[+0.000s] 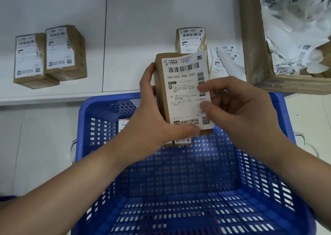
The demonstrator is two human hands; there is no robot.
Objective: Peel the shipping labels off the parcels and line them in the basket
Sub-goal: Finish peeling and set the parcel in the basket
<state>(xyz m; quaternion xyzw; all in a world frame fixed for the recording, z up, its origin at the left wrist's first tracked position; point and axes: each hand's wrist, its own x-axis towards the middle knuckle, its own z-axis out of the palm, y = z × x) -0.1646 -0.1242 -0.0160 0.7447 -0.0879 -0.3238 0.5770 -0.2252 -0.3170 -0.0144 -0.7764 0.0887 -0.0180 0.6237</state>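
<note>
At frame centre the left hand [152, 113] grips a brown parcel [161, 91] above the blue basket [179, 181], while the right hand [232, 105] pinches its shipping label's [184, 91] right edge. Two labelled parcels [50, 55] lie upper left; a cardboard box [254, 46] of peeled backing stands upper right.
</note>
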